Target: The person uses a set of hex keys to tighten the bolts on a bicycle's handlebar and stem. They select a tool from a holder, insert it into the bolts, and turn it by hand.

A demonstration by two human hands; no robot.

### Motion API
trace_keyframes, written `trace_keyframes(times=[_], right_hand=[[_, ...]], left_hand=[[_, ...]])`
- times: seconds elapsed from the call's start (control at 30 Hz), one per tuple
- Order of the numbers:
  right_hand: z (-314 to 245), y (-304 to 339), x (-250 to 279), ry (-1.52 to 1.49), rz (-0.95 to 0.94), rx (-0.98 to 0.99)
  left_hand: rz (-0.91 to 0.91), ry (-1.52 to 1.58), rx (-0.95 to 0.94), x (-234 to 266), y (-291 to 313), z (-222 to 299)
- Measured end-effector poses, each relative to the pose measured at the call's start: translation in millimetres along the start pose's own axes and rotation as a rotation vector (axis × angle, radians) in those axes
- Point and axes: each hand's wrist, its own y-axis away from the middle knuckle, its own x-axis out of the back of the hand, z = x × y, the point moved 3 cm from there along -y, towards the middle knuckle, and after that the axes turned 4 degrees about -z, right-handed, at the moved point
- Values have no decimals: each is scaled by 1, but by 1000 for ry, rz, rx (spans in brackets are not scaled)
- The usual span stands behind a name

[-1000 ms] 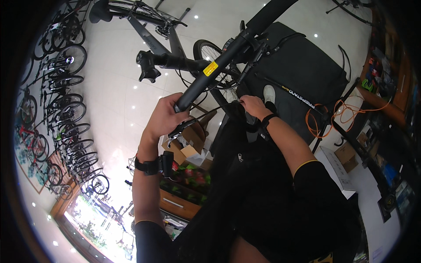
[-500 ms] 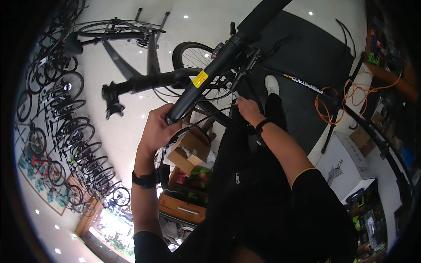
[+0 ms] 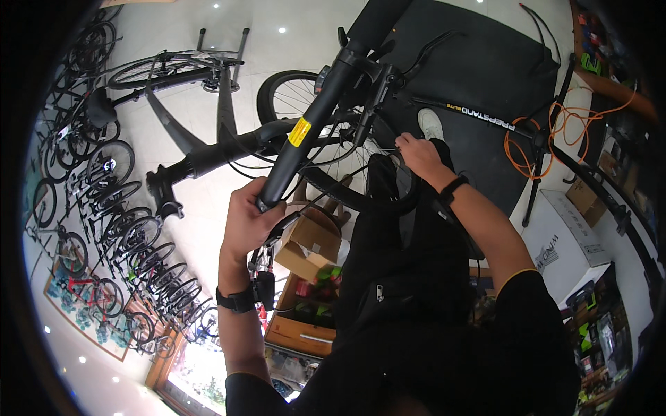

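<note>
Far left: I see a row of parked bicycles [image 3: 104,229] standing well off to the left of my left hand, along the wall.
Upper left: a dark bike frame [image 3: 208,149] lies across the pale floor [image 3: 173,41], up and left of that hand.
Left hand [image 3: 248,220]: wrapped around the lower end of the black handlebar [image 3: 316,118], which runs up and right from my grip and carries a yellow sticker.
Below left hand: open cardboard boxes [image 3: 305,246] sit just beneath it, part hidden by my dark clothing.
Between hands: the front wheel [image 3: 326,132] and thin cables cross behind the bar, blocking my view of the hub.
Right hand [image 3: 416,154]: fingers pinched on a cable just beside the wheel rim.
Right of it: a black mat [image 3: 499,76], an orange cord [image 3: 520,149] and a white box [image 3: 565,236].
</note>
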Motion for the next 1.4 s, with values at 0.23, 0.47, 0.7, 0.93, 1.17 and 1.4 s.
trace_keyframes(times=[0.23, 0.47, 0.7, 0.93, 1.17, 1.4], right_hand=[[-46, 22, 123, -209, -228, 41], [-85, 25, 187, -145, -330, 53], [-128, 11, 214, 40, -256, 58], [-168, 3, 246, 98, -140, 103], [-180, 10, 257, 126, -86, 26], [-183, 23, 258, 176, -85, -29]], left_hand=[[-29, 66, 6, 66, 67, 5], [-84, 196, -178, 117, 94, -22], [-164, 245, -217, 143, 98, -39], [-245, 234, -194, 172, 106, -49], [-317, 156, -291, 175, 80, -70], [-145, 118, -292, 177, 90, -66]])
